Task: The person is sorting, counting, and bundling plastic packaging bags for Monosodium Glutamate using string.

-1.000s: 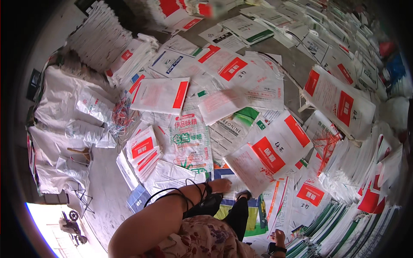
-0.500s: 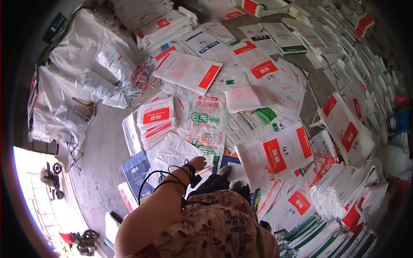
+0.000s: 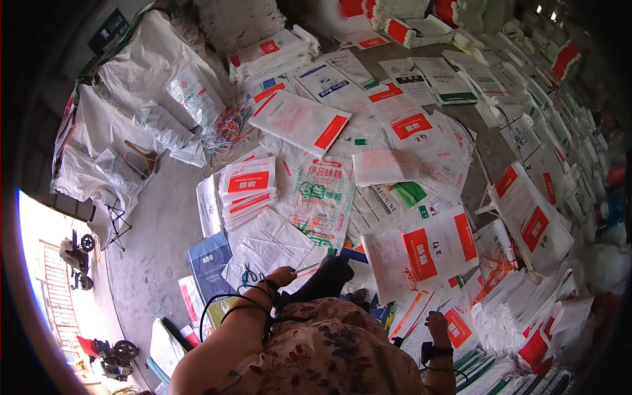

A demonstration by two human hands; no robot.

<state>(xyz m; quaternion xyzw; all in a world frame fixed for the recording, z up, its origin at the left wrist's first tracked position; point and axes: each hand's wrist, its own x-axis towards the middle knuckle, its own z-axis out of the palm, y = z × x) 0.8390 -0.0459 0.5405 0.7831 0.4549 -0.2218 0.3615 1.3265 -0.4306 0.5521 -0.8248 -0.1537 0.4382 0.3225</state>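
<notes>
Hands apart, left hand (image 3: 283, 275) pinching perhaps a thin stick, right hand (image 3: 437, 326) loosely curled, printed sacks (image 3: 421, 247) strewn around.

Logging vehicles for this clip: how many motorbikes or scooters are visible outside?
2. One dark motorbike stands in the bright doorway at the left edge; a second scooter with red parts sits lower, near the bottom left. More could be hidden beyond the doorway.
</notes>
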